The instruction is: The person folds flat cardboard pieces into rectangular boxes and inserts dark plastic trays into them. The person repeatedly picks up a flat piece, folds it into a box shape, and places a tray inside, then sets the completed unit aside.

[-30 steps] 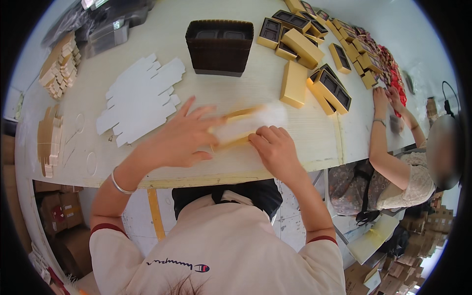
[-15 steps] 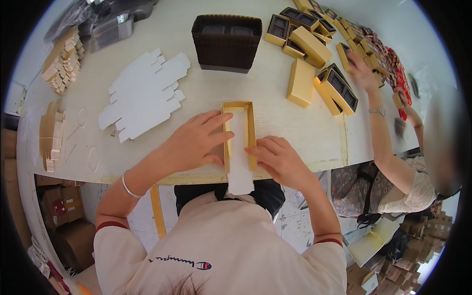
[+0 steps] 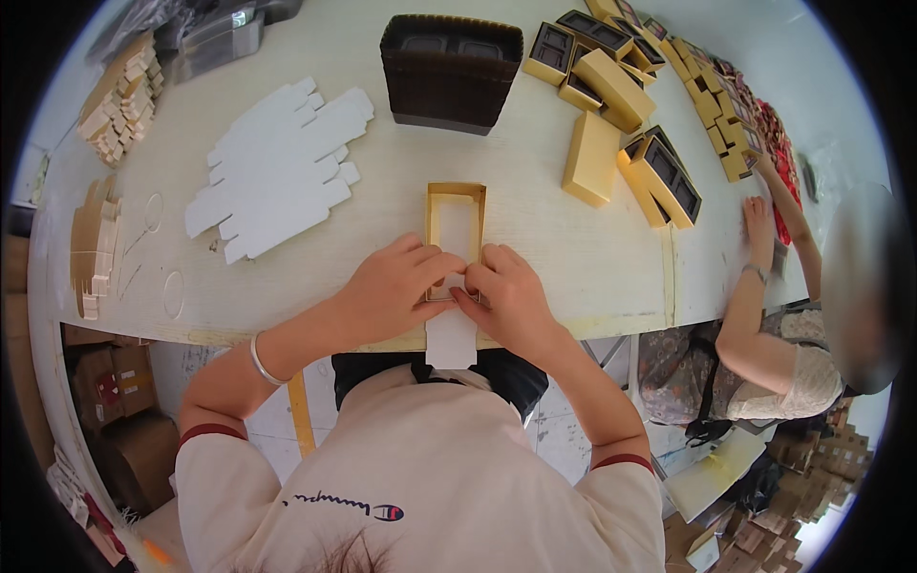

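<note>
A part-folded gold cardboard box [image 3: 433, 222] with a white inside lies before me, its far end and long sides standing up. From its near end a white flap [image 3: 451, 340] sticks out flat over the table's front edge. My left hand [image 3: 399, 285] is closed on the near left corner of the box, thumb and fingers bent inward. Opposite it, my right hand [image 3: 508, 298] pinches the near right corner, and the fingertips of both hands almost meet over the near end. The fingers partly hide the folds there.
Beyond the box stands a stack of dark plastic trays [image 3: 447, 81]. Flat white box blanks [image 3: 277, 167] lie at the left, with bundled blanks [image 3: 95, 248] farther left. Gold boxes [image 3: 590, 158], some holding dark trays, lie at the right. A co-worker's hand [image 3: 759, 229] rests near the right side.
Both hands have come together at the near end of the box, where its near corners are now gripped. The co-worker's arm has drawn back from the gold boxes.
</note>
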The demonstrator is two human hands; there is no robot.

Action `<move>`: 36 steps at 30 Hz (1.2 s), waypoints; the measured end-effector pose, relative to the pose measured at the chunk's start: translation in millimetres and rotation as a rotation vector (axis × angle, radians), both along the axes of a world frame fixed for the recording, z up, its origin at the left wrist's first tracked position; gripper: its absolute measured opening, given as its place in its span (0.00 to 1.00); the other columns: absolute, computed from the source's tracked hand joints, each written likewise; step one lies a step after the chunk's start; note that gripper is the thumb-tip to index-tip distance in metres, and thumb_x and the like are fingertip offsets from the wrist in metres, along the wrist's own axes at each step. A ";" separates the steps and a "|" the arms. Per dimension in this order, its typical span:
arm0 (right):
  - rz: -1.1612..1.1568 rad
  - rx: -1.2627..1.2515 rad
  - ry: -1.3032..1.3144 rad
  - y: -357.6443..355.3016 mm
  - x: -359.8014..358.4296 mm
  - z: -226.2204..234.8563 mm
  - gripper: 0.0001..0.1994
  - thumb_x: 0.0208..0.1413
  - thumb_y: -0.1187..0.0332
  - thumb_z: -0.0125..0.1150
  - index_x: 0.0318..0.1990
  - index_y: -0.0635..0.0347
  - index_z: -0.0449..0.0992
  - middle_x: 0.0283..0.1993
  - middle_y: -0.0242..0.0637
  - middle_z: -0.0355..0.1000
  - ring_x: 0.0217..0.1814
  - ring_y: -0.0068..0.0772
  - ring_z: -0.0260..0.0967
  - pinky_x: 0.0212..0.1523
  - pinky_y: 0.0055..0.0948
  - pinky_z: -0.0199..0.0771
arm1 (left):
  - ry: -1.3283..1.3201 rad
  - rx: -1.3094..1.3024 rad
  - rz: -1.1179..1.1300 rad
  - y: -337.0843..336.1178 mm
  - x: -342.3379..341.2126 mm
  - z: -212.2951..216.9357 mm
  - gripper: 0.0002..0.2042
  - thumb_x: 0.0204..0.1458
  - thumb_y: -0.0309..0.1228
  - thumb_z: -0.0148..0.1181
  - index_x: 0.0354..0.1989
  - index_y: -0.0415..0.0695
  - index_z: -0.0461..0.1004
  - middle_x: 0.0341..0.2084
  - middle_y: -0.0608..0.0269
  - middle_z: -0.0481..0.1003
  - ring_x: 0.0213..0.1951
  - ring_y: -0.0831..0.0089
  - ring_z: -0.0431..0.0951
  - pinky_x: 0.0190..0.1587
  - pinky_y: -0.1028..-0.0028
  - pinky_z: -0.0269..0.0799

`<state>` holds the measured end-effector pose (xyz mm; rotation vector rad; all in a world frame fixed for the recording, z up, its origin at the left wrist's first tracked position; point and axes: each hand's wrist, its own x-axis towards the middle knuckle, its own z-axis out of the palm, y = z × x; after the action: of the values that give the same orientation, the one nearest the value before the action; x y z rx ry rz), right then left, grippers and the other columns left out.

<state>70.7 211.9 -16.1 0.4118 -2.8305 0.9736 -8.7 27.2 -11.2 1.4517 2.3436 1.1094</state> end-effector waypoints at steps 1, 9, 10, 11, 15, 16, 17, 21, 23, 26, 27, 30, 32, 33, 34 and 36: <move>-0.008 -0.043 -0.051 0.6 -0.7 2.0 0.08 0.43 0.75 0.64 0.31 0.60 0.72 0.33 0.39 0.62 0.39 0.43 0.62 0.41 0.37 0.65 | -0.017 -0.006 0.006 2.0 0.2 2.7 0.17 0.40 0.29 0.69 0.40 0.47 0.72 0.28 0.68 0.72 0.34 0.65 0.71 0.34 0.70 0.68; 0.155 -0.076 -0.135 5.0 23.7 28.3 0.28 0.42 0.79 0.60 0.56 0.61 0.67 0.49 0.47 0.63 0.52 0.47 0.62 0.51 0.38 0.65 | 0.003 -0.041 0.088 0.4 -2.8 -0.6 0.07 0.44 0.25 0.64 0.31 0.46 0.73 0.24 0.64 0.68 0.27 0.66 0.71 0.28 0.68 0.67; 0.199 0.036 -0.061 8.7 29.9 22.9 0.28 0.42 0.79 0.60 0.56 0.61 0.67 0.52 0.48 0.63 0.54 0.47 0.62 0.52 0.38 0.65 | -0.041 -0.037 0.080 0.9 -4.3 0.0 0.06 0.44 0.25 0.64 0.29 0.46 0.73 0.23 0.64 0.68 0.27 0.66 0.71 0.28 0.68 0.67; 0.245 0.146 0.015 10.1 33.3 20.3 0.28 0.42 0.78 0.61 0.57 0.62 0.67 0.55 0.48 0.63 0.55 0.47 0.62 0.54 0.39 0.65 | -0.085 -0.033 0.074 1.8 -5.0 0.9 0.05 0.44 0.25 0.64 0.28 0.45 0.72 0.23 0.64 0.67 0.26 0.66 0.71 0.28 0.67 0.67; 0.197 0.131 0.149 9.0 34.0 19.5 0.22 0.42 0.75 0.63 0.49 0.64 0.71 0.61 0.47 0.61 0.58 0.45 0.62 0.55 0.39 0.64 | -0.163 -0.030 0.043 2.5 -8.2 5.1 0.06 0.43 0.23 0.65 0.26 0.41 0.73 0.24 0.62 0.67 0.24 0.67 0.72 0.26 0.70 0.67; 0.222 0.138 0.162 9.1 28.3 16.8 0.20 0.43 0.74 0.63 0.47 0.64 0.72 0.62 0.47 0.61 0.57 0.45 0.63 0.54 0.39 0.65 | -0.172 -0.027 0.041 2.3 -8.7 5.0 0.06 0.44 0.24 0.66 0.26 0.41 0.73 0.24 0.62 0.67 0.24 0.67 0.72 0.26 0.70 0.67; 0.245 0.146 0.176 8.7 24.3 13.8 0.18 0.44 0.74 0.63 0.46 0.64 0.72 0.62 0.47 0.61 0.56 0.45 0.63 0.53 0.39 0.65 | -0.180 -0.024 0.037 2.0 -9.5 4.5 0.06 0.44 0.24 0.66 0.26 0.41 0.73 0.24 0.62 0.67 0.24 0.67 0.72 0.26 0.71 0.67; 0.186 0.024 0.248 6.7 18.1 -2.6 0.14 0.47 0.76 0.63 0.42 0.64 0.70 0.50 0.44 0.69 0.47 0.45 0.67 0.46 0.38 0.69 | -0.267 -0.090 0.002 0.2 -12.6 9.8 0.08 0.46 0.27 0.66 0.29 0.40 0.73 0.25 0.61 0.68 0.26 0.68 0.71 0.28 0.72 0.66; 0.045 -0.138 0.239 4.0 14.7 -9.8 0.12 0.49 0.77 0.62 0.41 0.64 0.69 0.43 0.42 0.72 0.40 0.45 0.69 0.41 0.37 0.71 | -0.370 0.006 -0.035 -2.1 -16.4 6.7 0.08 0.51 0.31 0.62 0.34 0.41 0.71 0.27 0.60 0.70 0.27 0.67 0.72 0.30 0.72 0.68; -0.116 -0.372 0.076 -3.8 8.7 -5.7 0.10 0.51 0.81 0.60 0.41 0.63 0.69 0.33 0.39 0.71 0.31 0.41 0.68 0.33 0.32 0.70 | -0.559 -0.016 -0.057 -7.3 -20.3 15.8 0.11 0.54 0.29 0.60 0.42 0.42 0.68 0.32 0.59 0.71 0.29 0.70 0.70 0.32 0.74 0.67; -0.140 -0.438 0.066 -6.0 8.7 -7.7 0.10 0.51 0.82 0.59 0.41 0.63 0.69 0.35 0.41 0.70 0.30 0.40 0.68 0.32 0.31 0.70 | -0.628 -0.051 -0.059 -7.9 -21.1 19.3 0.13 0.53 0.26 0.60 0.45 0.42 0.66 0.34 0.59 0.71 0.29 0.72 0.69 0.32 0.74 0.67; -0.211 -0.609 0.061 -13.7 8.0 -11.5 0.11 0.51 0.83 0.59 0.42 0.64 0.69 0.43 0.44 0.67 0.29 0.37 0.68 0.31 0.27 0.70 | -0.512 0.190 0.015 -4.1 -6.9 4.6 0.13 0.54 0.22 0.57 0.47 0.43 0.65 0.46 0.57 0.68 0.29 0.71 0.69 0.32 0.75 0.68; -0.255 -0.679 0.095 -17.2 4.9 -5.9 0.14 0.50 0.84 0.60 0.43 0.64 0.69 0.48 0.47 0.63 0.32 0.36 0.69 0.33 0.28 0.71 | -0.411 0.227 0.019 -2.5 -6.8 2.1 0.14 0.53 0.20 0.56 0.48 0.43 0.66 0.52 0.56 0.64 0.29 0.69 0.70 0.32 0.74 0.70; -0.210 -0.554 0.130 -15.9 6.1 -7.5 0.14 0.49 0.83 0.61 0.44 0.65 0.69 0.50 0.48 0.61 0.33 0.37 0.69 0.33 0.28 0.72 | -0.361 0.247 0.022 -1.8 -6.8 1.0 0.15 0.52 0.19 0.56 0.48 0.43 0.66 0.55 0.55 0.62 0.29 0.68 0.71 0.32 0.73 0.71; -0.165 -0.429 0.163 -13.9 8.4 -10.7 0.15 0.49 0.83 0.62 0.45 0.65 0.69 0.53 0.49 0.59 0.34 0.37 0.69 0.34 0.29 0.72 | -0.291 0.220 0.033 -1.7 -6.3 -1.6 0.13 0.52 0.21 0.57 0.47 0.43 0.67 0.53 0.55 0.63 0.29 0.66 0.72 0.32 0.71 0.72; -0.127 -0.289 0.207 -16.2 12.9 -9.5 0.16 0.49 0.82 0.62 0.47 0.66 0.71 0.51 0.47 0.61 0.39 0.40 0.69 0.36 0.33 0.73 | -0.150 0.165 0.058 -3.2 -4.9 -8.8 0.11 0.53 0.24 0.59 0.45 0.42 0.69 0.50 0.55 0.66 0.30 0.62 0.74 0.32 0.67 0.73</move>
<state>83.6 195.7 -25.6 0.2772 -2.4520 1.2117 -13.6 24.0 -20.0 1.3055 2.2502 1.4047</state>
